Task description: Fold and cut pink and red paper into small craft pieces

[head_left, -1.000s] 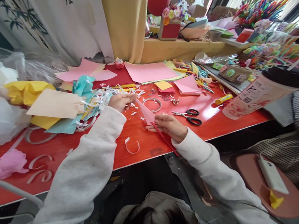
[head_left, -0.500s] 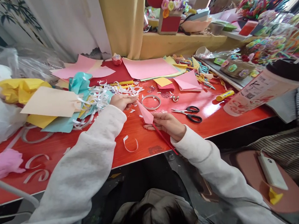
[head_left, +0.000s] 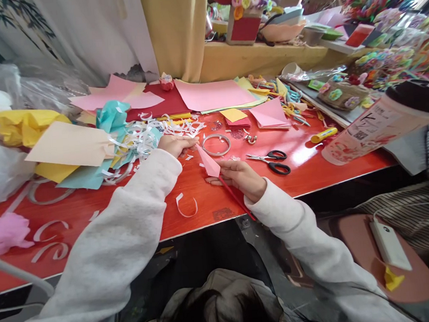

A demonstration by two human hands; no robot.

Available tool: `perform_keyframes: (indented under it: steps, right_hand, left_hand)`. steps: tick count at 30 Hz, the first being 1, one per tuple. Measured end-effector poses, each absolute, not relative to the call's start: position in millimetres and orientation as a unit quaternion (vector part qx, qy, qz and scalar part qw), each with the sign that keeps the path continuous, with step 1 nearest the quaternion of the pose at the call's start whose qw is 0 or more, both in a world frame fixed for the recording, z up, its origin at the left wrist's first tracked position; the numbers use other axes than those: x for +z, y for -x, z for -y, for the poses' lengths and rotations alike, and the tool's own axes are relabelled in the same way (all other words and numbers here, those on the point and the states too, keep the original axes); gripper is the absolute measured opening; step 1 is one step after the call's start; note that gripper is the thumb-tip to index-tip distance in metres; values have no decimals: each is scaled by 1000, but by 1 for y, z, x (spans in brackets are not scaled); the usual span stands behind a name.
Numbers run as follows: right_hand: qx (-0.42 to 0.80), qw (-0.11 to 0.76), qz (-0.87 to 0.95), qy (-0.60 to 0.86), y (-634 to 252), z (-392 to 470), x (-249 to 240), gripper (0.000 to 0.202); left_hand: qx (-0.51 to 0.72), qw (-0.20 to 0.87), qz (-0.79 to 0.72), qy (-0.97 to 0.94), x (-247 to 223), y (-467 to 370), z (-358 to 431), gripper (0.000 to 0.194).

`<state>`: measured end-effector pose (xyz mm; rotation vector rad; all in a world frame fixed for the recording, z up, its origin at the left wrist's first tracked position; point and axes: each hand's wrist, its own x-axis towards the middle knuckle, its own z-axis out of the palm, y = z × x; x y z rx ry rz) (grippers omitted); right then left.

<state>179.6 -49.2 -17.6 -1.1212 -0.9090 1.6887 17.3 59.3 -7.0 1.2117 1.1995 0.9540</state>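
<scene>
In my right hand (head_left: 240,177) is a pink folded paper cone (head_left: 208,162), pinched near its wide lower end, with a thin red stick (head_left: 237,198) running from it past the table's front edge. My left hand (head_left: 178,145) has its fingers closed together at the narrow upper tip of the cone; what lies between its fingertips is too small to tell. Just behind the cone lies a round tape ring (head_left: 216,145). Black-handled scissors (head_left: 270,161) rest to the right of my right hand. A curled paper strip (head_left: 187,207) lies in front of my left hand.
White shreds (head_left: 137,140) and coloured sheets (head_left: 68,143) pile up at the left. Pink paper (head_left: 212,95) lies at the back. A large cup (head_left: 372,124) stands tilted in view at the right, beside a yellow tube (head_left: 324,134). A person's striped clothing shows at far right.
The view has shifted slightly. Both hands keep nearly the same places and hold around the pink cone.
</scene>
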Motion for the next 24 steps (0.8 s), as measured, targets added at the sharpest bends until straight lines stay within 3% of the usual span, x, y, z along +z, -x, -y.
perform_keyframes:
  steps: [24]
  right_hand:
    - [685,463,342,446,-180,48,-16,29]
  left_hand:
    - [395,532,-534,-525,-11,-20,-60,32]
